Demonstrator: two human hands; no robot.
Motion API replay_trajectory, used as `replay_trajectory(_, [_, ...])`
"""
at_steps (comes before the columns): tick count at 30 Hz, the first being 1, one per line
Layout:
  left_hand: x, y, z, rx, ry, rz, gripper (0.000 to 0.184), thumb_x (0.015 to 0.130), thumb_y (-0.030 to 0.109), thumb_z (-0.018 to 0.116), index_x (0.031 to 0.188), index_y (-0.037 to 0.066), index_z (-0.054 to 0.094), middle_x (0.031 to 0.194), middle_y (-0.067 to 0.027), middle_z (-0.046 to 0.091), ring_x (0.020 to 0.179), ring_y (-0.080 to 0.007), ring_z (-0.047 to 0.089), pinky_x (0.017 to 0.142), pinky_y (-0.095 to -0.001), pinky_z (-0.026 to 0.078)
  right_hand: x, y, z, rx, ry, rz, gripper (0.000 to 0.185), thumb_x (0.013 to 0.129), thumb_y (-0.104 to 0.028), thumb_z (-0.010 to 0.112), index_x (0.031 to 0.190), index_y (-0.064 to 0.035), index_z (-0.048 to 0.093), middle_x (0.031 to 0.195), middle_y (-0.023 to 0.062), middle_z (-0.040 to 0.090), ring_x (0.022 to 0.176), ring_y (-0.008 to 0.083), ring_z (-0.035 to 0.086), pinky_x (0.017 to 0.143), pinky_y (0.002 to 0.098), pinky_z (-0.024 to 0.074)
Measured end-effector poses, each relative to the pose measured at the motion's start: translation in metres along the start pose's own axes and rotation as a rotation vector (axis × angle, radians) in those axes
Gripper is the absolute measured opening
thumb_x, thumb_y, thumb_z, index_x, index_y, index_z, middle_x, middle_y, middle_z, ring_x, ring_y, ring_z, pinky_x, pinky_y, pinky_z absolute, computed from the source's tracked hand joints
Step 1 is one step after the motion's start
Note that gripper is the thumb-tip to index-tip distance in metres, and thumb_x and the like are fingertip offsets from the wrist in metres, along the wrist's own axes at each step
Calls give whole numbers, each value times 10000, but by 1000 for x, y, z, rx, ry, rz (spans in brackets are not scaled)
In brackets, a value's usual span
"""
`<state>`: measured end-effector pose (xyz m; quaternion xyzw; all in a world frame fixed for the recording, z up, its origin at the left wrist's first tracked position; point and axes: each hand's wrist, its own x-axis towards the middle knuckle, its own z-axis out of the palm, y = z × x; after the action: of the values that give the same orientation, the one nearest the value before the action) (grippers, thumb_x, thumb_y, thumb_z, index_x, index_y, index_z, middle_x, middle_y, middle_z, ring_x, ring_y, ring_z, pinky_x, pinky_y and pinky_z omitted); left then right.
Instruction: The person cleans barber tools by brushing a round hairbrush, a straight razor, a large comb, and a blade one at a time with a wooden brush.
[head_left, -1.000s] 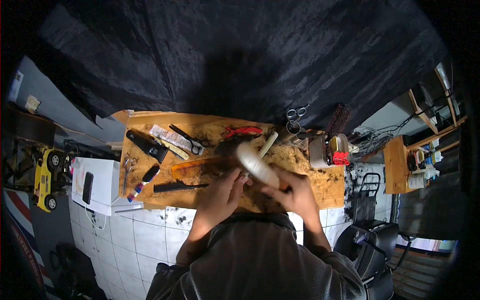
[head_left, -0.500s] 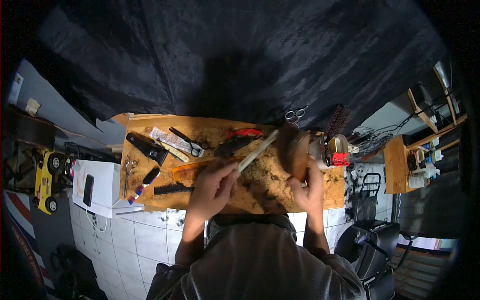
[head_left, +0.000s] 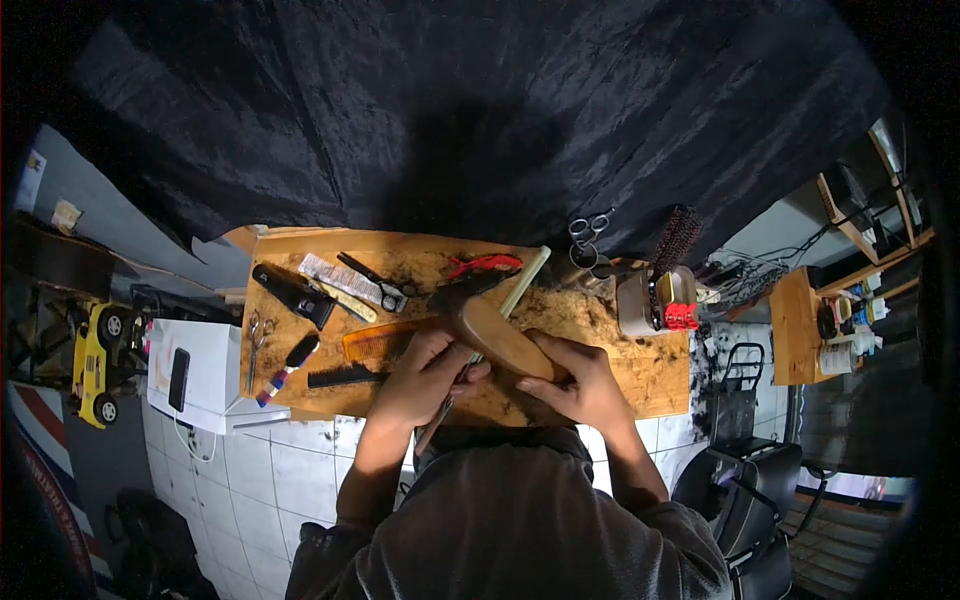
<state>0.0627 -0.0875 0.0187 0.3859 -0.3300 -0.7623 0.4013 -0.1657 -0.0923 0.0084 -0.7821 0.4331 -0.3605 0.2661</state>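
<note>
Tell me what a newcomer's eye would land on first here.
Probably the wooden-backed brush in the right hand, mid-picture above the wooden table, with the left hand close by, holding a slim pale tool. Next, likely the bright yellow toy vehicle at the far left. Then the red clips on the container at the table's right end.

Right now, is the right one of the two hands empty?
No, the right hand grips one end of the wooden-backed brush between its thumb and fingers.
</note>
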Motion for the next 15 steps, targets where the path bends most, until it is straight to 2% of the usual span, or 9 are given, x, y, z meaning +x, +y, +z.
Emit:
replay_trajectory(1, [0,0,-1,-3,-9,5,249,1024,166,426,1139,-17,549,857,-28,505,665,-55,400,512,-174,311,-1,2,2,-20,8,-72,498,758,-273,783,1118,35,631,953,241,679,866,274,697,704,324,546])
replay_trajectory(4, [-6,9,9,-32,-54,-98,237,1024,172,427,1117,-11,545,913,-30,508,678,-55,402,516,-174,308,7,3,-10,-107,175,98,475,755,-258,786,1096,39,643,957,234,679,831,274,698,702,338,547])
replay_trajectory(5, [-6,7,9,-22,-67,-95,243,1024,174,427,1130,-11,544,923,-29,508,681,-56,402,516,-174,309,12,3,-13,-68,270,180,495,713,-176,804,1084,95,619,947,230,677,826,289,690,732,333,527])
replay_trajectory(8, [-5,1,7,-33,-66,-80,263,1024,179,428,1169,-11,538,942,-27,507,690,-58,404,517,-173,310,18,0,-18,-96,299,238,509,697,-196,817,1081,81,628,924,221,683,796,296,694,710,331,530])
replay_trajectory(11, [-1,-9,0,-84,-38,-66,290,1024,178,429,1229,-7,517,949,-27,509,696,-61,404,519,-172,310,8,-8,-15,-104,2,56,528,686,-217,827,1092,61,634,946,215,684,833,292,693,744,330,529])
replay_trajectory(14, [0,-16,-12,-56,-76,-63,345,1022,174,432,1320,5,472,962,-32,513,700,-66,402,524,-170,312,-1,9,-6,-99,-15,-31,539,686,-225,828,1108,49,634,974,212,683,864,290,689,781,330,525])
replay_trajectory(15, [-5,-9,-4,-51,-74,-73,362,1021,172,433,1344,10,455,965,-34,514,700,-68,401,527,-169,312,-1,4,-12,-22,-29,151,532,705,-214,815,1125,54,627,996,219,679,900,264,683,818,328,515])
